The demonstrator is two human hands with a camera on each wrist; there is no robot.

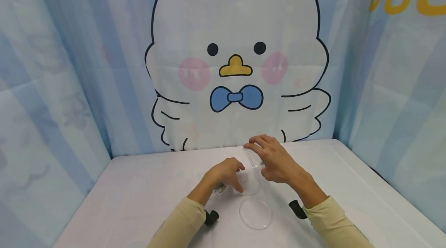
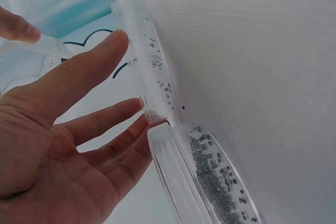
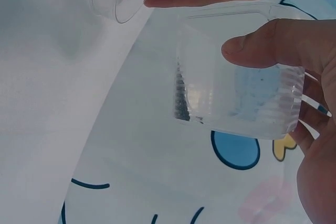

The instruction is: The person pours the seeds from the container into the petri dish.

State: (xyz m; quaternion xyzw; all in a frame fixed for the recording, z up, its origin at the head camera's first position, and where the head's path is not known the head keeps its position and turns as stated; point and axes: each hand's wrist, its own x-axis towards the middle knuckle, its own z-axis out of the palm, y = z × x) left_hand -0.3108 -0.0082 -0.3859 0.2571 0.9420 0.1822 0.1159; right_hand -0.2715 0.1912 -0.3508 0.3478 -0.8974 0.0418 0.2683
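My right hand (image 1: 275, 159) holds a clear plastic box (image 3: 241, 87), tilted, with small dark grains (image 3: 181, 98) gathered in one corner. The thumb lies across the near face and the other fingers reach behind. Below it, a clear round dish (image 1: 249, 182) with a few scattered dark grains stands on the table. At this dish's left edge is my left hand (image 1: 224, 172), thumb and fingers spread, fingertips right at the rim. A second clear dish (image 2: 226, 182), bearing many more dark grains, sits beside the left hand, partly hidden under it in the head view.
A clear round dish or lid (image 1: 256, 213) lies on the white table (image 1: 146, 194) nearer to me. Black wrist devices (image 1: 297, 209) show below both forearms. A curtain (image 1: 237, 124) with a cartoon bird stands behind the table's far edge.
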